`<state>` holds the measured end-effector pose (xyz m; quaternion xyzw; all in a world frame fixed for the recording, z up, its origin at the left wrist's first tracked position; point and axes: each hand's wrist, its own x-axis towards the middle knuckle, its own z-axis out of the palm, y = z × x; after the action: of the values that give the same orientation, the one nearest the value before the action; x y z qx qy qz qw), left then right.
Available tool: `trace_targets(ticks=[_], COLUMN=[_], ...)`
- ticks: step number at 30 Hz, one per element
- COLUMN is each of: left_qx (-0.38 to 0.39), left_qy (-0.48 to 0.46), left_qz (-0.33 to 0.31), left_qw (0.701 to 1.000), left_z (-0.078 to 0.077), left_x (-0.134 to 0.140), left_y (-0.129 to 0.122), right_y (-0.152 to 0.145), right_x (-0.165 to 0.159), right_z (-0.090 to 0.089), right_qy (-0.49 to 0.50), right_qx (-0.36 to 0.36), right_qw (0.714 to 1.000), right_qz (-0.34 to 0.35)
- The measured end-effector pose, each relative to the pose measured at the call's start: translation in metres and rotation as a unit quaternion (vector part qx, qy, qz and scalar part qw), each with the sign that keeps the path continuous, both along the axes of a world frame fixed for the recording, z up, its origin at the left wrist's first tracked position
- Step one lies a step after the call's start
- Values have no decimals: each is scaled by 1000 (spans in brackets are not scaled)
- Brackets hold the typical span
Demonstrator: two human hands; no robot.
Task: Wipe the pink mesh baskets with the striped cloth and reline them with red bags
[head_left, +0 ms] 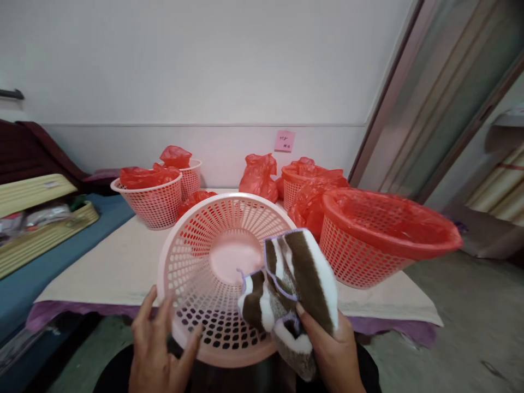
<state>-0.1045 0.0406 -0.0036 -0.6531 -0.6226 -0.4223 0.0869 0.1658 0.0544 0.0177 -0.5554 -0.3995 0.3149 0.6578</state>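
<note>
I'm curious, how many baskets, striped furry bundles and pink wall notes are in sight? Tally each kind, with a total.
Baskets: 5
Striped furry bundle: 1
Pink wall note: 1
Total: 7

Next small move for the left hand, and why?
I'd close the left hand on the rim of the nearest pink plastic basket to steady it: that hand's fingers are spread beside the rim, while the right hand is busy pinching the brown-and-white striped plush cloth, which overlaps the basket's right side in view.
</note>
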Motion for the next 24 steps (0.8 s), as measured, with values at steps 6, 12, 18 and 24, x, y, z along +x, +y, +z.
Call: trace_targets(ticks=[6, 12, 18, 24], left_qx=[18, 29, 21, -47], left_qy=[228, 328, 277, -28], left_qz=[-29, -258, -229, -210], left_qw=[973, 908, 933, 976], left_z=[5, -8, -23, -4], left_x=[-14, 4, 15, 16], left_y=[-2, 7, 11, 5], right_y=[12, 16, 21, 18], right_x=[-5, -23, -31, -13], right_z=[20, 38, 49, 45], right_qy=[8, -79, 39, 161], right_qx=[28, 87, 65, 60], right_qw=[999, 986, 990, 983], right_qz=[34, 118, 122, -61])
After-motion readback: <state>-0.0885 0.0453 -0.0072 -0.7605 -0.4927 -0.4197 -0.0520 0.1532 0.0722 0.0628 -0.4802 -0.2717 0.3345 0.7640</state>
